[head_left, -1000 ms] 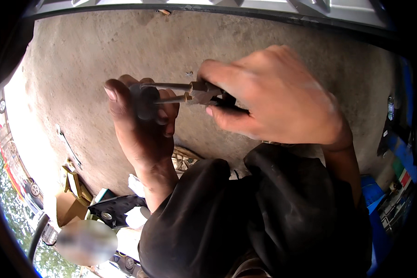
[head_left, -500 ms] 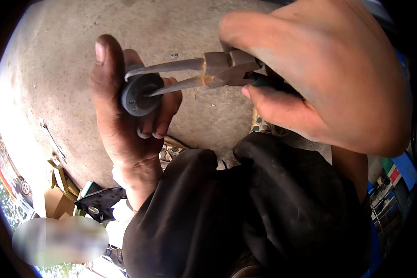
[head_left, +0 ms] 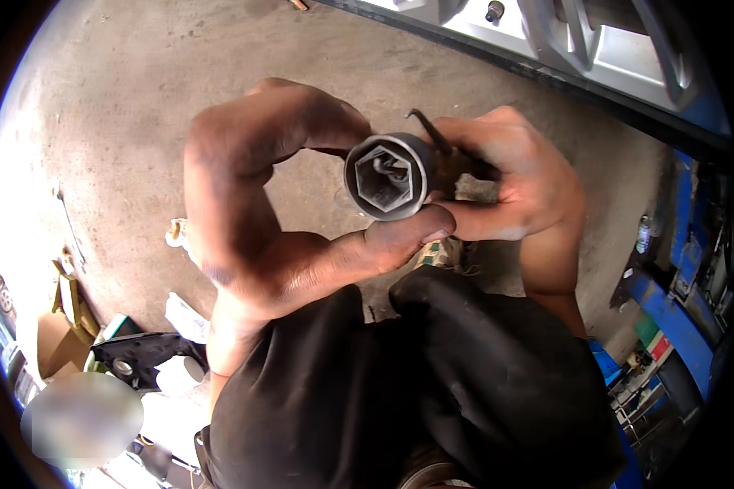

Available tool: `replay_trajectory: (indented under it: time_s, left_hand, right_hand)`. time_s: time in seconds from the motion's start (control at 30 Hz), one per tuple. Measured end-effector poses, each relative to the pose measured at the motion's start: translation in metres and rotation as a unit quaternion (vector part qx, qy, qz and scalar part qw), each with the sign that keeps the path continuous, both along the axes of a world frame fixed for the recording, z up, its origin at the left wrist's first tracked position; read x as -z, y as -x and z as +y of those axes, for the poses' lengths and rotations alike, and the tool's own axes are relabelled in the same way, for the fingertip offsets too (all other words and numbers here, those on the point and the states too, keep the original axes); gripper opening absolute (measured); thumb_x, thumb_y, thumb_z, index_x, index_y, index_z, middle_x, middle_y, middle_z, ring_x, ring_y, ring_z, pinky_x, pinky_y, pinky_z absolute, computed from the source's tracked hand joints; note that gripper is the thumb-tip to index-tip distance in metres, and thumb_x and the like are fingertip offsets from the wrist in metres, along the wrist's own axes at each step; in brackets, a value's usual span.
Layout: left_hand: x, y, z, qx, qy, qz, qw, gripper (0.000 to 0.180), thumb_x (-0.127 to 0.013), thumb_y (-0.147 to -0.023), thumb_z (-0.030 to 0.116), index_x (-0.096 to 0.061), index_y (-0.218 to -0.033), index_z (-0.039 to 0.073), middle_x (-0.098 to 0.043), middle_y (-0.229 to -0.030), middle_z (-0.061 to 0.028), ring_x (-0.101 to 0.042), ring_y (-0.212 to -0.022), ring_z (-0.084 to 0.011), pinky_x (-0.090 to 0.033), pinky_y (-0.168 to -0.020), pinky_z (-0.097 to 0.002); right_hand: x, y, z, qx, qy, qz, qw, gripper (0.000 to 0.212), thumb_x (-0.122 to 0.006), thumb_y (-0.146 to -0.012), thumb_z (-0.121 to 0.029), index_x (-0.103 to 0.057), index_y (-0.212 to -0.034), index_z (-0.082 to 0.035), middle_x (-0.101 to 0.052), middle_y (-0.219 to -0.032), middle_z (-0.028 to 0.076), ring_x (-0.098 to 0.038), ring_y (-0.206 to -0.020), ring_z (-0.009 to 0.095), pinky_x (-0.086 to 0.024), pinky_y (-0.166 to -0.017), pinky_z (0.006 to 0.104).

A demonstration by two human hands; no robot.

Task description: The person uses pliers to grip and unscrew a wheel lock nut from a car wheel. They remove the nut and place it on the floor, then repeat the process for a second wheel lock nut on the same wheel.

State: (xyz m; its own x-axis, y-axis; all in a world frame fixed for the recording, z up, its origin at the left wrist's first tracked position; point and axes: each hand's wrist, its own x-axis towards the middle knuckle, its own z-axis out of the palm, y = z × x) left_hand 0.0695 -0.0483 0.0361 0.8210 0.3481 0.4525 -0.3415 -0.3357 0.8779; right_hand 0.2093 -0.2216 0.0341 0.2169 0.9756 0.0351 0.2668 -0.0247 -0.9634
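Observation:
My left hand (head_left: 240, 183) curls into a wide ring and pinches a grey metal hex socket (head_left: 367, 200) between fingertips and thumb. The socket's six-sided opening faces up toward me, with something metallic and indistinct deep inside. On its right, my right hand (head_left: 538, 179) is closed around dark bent-nose pliers (head_left: 434, 134). One hooked jaw tip sticks up beside the socket's outer wall. The other jaw is hidden behind or inside the socket; I cannot tell which. Most of the pliers' handles are covered by my right fingers.
Below the hands are my knees in dark trousers (head_left: 326, 391) and a patterned shoe (head_left: 438, 255). A silver panel with a dark edge (head_left: 620, 61) stands at the far right. Blue metal parts (head_left: 669, 306) lie at right; a cardboard box (head_left: 61, 342) and black part (head_left: 147, 359) lie at left.
The socket has moved right and turned, so its hex opening now faces me instead of its other end. My left fingers have shifted to a pinch, and my right hand has come lower with the pliers.

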Motion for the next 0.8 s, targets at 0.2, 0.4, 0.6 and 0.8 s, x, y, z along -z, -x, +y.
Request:
replay_trajectory:
  time_s: [0.2,0.4,0.6,0.8]
  left_hand:
    - [-0.008,0.003,0.009,0.017,-0.078,0.026,0.996,0.072,-0.094,-0.060,0.024,-0.054,-0.112,-0.006,-0.063,-0.099,-0.0164,-0.063,-0.091,-0.0248,-0.052,-0.079,-0.0340]
    - [-0.011,0.008,0.011,-0.007,-0.096,0.071,0.993,0.064,-0.092,-0.058,0.016,-0.058,-0.107,-0.007,-0.063,-0.098,-0.0164,-0.060,-0.092,-0.0261,-0.048,-0.080,-0.0352]
    - [-0.018,0.006,0.011,-0.052,-0.052,0.124,0.989,0.055,-0.090,-0.062,0.011,-0.060,-0.106,-0.003,-0.063,-0.097,-0.0099,-0.059,-0.089,-0.0178,-0.047,-0.079,-0.0306]
    - [-0.021,-0.001,0.011,-0.089,-0.028,0.112,0.989,0.042,-0.089,-0.066,0.010,-0.060,-0.096,0.001,-0.063,-0.084,-0.0068,-0.057,-0.069,-0.0143,-0.045,-0.060,-0.0265]
  right_hand:
    - [0.007,0.002,0.008,0.000,-0.031,-0.020,0.999,0.027,-0.075,-0.075,-0.016,-0.062,-0.091,0.001,-0.065,-0.069,0.011,-0.065,-0.058,0.022,-0.049,-0.054,0.0312]
    - [0.014,0.007,0.013,0.005,-0.027,-0.001,1.000,0.029,-0.075,-0.076,-0.019,-0.063,-0.092,0.001,-0.065,-0.069,0.010,-0.065,-0.060,0.022,-0.049,-0.056,0.0311]
    - [0.005,0.006,0.015,-0.011,0.082,0.076,0.994,0.029,-0.075,-0.080,-0.021,-0.063,-0.095,0.000,-0.064,-0.069,0.011,-0.062,-0.058,0.021,-0.047,-0.055,0.0325]
    - [0.011,0.013,0.018,0.010,0.031,0.066,0.997,0.028,-0.072,-0.085,-0.023,-0.061,-0.097,-0.001,-0.064,-0.070,0.011,-0.062,-0.061,0.021,-0.046,-0.057,0.0336]
